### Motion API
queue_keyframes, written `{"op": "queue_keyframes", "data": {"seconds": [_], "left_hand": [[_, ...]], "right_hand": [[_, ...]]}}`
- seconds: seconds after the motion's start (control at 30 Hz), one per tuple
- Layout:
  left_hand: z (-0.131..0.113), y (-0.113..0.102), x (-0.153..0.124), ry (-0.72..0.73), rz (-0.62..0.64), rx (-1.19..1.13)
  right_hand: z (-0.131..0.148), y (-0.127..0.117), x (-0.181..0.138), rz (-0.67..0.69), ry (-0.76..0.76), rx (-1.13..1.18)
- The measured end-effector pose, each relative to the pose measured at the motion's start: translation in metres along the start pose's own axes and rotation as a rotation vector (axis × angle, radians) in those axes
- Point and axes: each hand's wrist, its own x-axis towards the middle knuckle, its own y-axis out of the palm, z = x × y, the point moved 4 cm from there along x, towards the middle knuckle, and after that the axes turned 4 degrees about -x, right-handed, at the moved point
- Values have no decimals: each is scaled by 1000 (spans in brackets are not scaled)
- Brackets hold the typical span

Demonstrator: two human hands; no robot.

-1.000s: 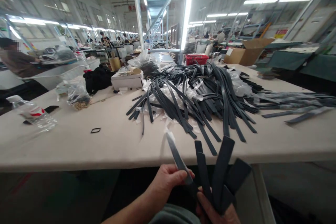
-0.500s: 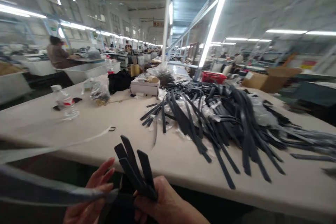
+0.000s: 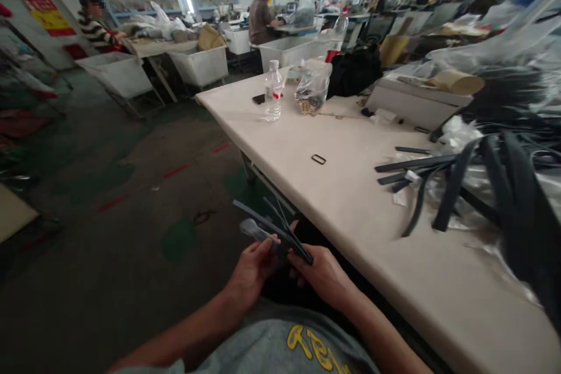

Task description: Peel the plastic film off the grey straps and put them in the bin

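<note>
My right hand (image 3: 323, 273) is closed around several dark flat straps (image 3: 283, 229) in front of my lap, their free ends fanning up and to the left. Close beside it, my left hand (image 3: 252, 269) pinches a clear plastic sleeve (image 3: 252, 228), which lies against the straps. Whether a strap is inside the sleeve is hard to see. On the pale table, a black rectangular ring (image 3: 318, 159) lies by itself. A heap of similar dark straps (image 3: 504, 187) with crumpled plastic spreads over the table's right part.
The pale table (image 3: 350, 187) has its near edge just right of my hands. A water bottle (image 3: 273, 93), a bag of small metal parts (image 3: 312, 93), a black bag (image 3: 356, 73) and a white box (image 3: 412, 99) stand on it. White bins (image 3: 199, 64) and seated people are beyond.
My view has swung left and down. Both hands now sit low by my lap, away from the table edge. My left fingers, spread before, have closed on the plastic sleeve; the right still grips the straps.
</note>
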Motion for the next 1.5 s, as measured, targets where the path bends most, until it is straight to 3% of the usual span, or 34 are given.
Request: {"op": "queue_keyframes", "data": {"seconds": [0.13,0.3,0.5,0.57,0.73,0.93,1.17,1.37,1.5], "left_hand": [[-2,-11,16,-8,-113,-45],[26,12,13,-181,114,24],[2,-5,40,-64,-101,-21],[4,-5,39,-96,-72,15],[29,21,22,-252,184,96],[3,0,40,-120,-54,53],[30,22,18,-312,211,124],[15,11,28,-200,59,144],[27,23,13,-274,181,254]], "right_hand": [[-13,-16,-9,-34,107,-114],[-2,-17,2,-131,56,-322],[-22,-23,-13,-29,141,-156],[-26,-24,-15,-56,164,-179],[-20,-18,2,-128,111,-207],[-34,-25,-18,-52,157,-164],[-17,-17,-7,-148,129,-98],[-37,-28,-31,-107,161,-35],[-30,-20,-32,-157,149,12]]}}
